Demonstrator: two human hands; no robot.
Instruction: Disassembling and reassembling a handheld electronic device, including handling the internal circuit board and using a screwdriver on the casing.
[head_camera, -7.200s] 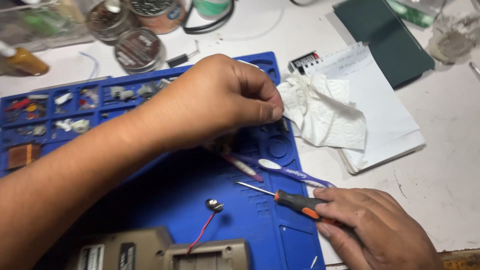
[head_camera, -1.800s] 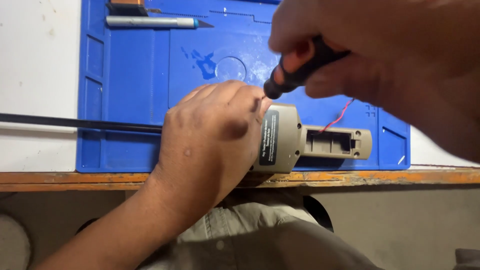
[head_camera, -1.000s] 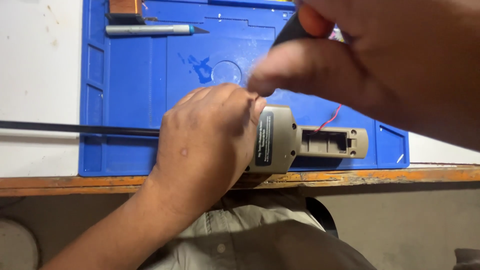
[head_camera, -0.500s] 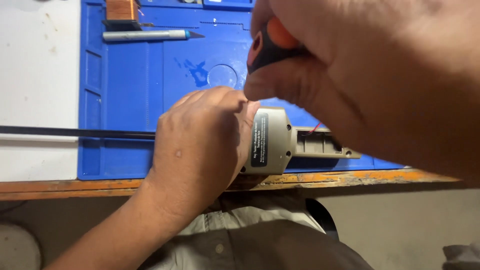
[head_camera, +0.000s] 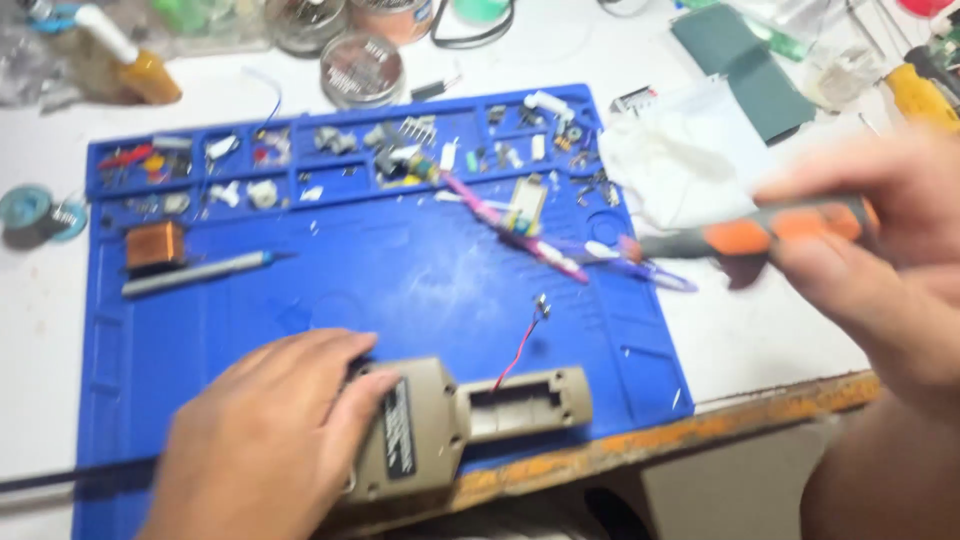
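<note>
My left hand (head_camera: 265, 430) presses down on the wide end of a tan handheld device (head_camera: 460, 420) that lies back-up near the front edge of the blue work mat (head_camera: 400, 290). Its battery bay is open, and a thin red wire (head_camera: 520, 345) runs out of it onto the mat. My right hand (head_camera: 880, 280) is raised at the right and grips an orange and black screwdriver (head_camera: 740, 238), held level and pointing left, well clear of the device.
The mat's far compartments (head_camera: 350, 160) hold several small parts. A copper block (head_camera: 155, 245), a grey pen-like tool (head_camera: 195, 273) and pink and purple tools (head_camera: 540, 235) lie on it. White cloth (head_camera: 670, 165), tins (head_camera: 362, 68) and a glue bottle (head_camera: 140, 65) sit behind. Table edge (head_camera: 700, 430) runs in front.
My right hand has lifted the screwdriver off the device and swung it up and right. The view has pulled back over the whole mat. My left hand stays on the device.
</note>
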